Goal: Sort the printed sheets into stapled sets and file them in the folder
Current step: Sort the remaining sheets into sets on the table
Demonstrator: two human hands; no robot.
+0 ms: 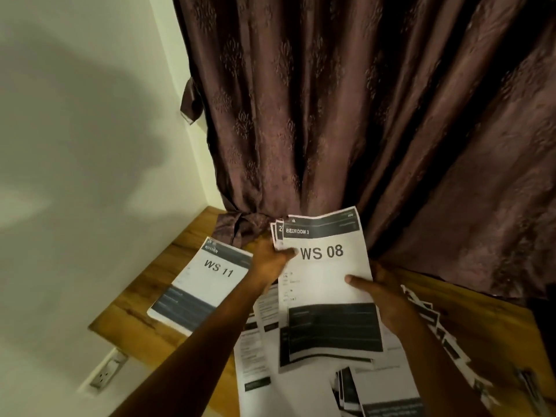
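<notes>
Nearest to the person, loose printed sheets (pixel 301 386) lie spread and overlapping on the wooden bench (pixel 180 245), not yet sorted. Above them both hands hold up a small bundle with the "WS 08" sheet (pixel 326 281) in front. The left hand (pixel 272 255) pinches its upper left edge with the thumb on top, and the right hand (pixel 382 291) has its grip on the right edge. Further left, the "WS 11" stack (pixel 201 284) lies apart on the bench. Behind hangs a brown curtain (pixel 361 100). No stapler or folder can be made out, so the work seems early: stapling and filing remain.
</notes>
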